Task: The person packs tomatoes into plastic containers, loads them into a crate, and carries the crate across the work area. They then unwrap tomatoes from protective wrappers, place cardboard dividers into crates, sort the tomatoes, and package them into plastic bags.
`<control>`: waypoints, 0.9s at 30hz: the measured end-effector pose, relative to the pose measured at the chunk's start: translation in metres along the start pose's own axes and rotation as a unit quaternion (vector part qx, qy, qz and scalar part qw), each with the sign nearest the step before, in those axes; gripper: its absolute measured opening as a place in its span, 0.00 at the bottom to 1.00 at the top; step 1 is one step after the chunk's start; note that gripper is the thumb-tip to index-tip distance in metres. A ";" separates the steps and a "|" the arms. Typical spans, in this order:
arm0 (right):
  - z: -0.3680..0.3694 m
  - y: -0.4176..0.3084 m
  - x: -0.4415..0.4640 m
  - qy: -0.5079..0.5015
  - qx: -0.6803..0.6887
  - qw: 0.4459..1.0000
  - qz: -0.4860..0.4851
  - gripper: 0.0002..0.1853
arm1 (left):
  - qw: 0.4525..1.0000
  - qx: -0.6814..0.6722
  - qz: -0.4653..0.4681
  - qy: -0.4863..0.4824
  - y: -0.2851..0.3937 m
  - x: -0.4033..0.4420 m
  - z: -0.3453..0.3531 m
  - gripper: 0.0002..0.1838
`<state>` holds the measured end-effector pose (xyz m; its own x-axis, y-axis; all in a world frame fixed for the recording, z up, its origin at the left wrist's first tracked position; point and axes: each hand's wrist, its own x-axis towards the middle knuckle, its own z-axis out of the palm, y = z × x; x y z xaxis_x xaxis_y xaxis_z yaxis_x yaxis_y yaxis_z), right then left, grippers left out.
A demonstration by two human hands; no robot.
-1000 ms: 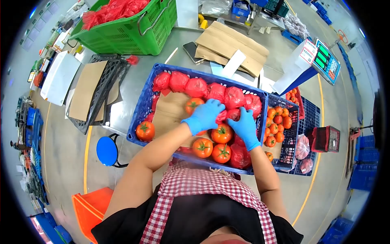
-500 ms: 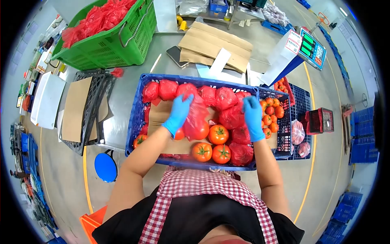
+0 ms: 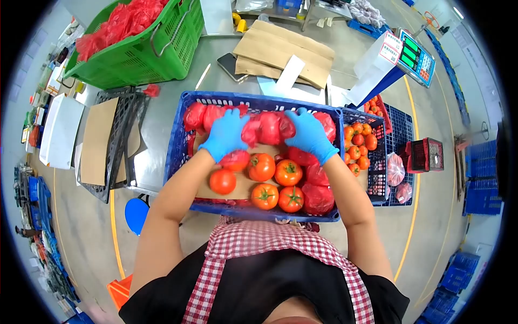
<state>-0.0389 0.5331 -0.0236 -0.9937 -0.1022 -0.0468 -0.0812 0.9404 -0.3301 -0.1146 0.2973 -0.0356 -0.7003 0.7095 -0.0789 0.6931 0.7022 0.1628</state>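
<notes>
Blue crate (image 3: 264,101), green basket (image 3: 175,60), cardboard (image 3: 307,48), phone (image 3: 229,63) beyond

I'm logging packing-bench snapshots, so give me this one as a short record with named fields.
left hand: blue-gloved, on red-wrapped bundles at the far side
right hand: blue-gloved, beside it, also at wrapped bundles; exact grip unclear
main container: blue crate, cardboard-lined
unwrapped tomatoes: at least five, near side
right of crate: smaller crate of tomatoes
far left: green basket with red bags
beyond crate: phone, brown cardboard
</notes>
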 end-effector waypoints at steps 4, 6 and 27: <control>0.023 -0.009 0.011 0.054 0.006 0.998 -0.041 0.29 | 0.999 -0.042 0.005 -0.011 0.006 -0.017 0.015 0.40; 0.038 -0.006 0.015 0.101 -0.029 0.982 -0.157 0.20 | 0.992 -0.104 0.042 0.060 -0.001 -0.026 0.026 0.33; 0.074 -0.054 0.056 0.102 0.143 0.971 -0.163 0.17 | 0.988 0.002 -0.027 0.149 -0.058 -0.016 0.021 0.16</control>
<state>-0.0846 0.4528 -0.0781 -0.9163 -0.2854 0.2810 -0.3972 0.7380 -0.5456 -0.1398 0.2460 -0.0648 -0.7546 0.6229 0.2063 0.6542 0.7387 0.1626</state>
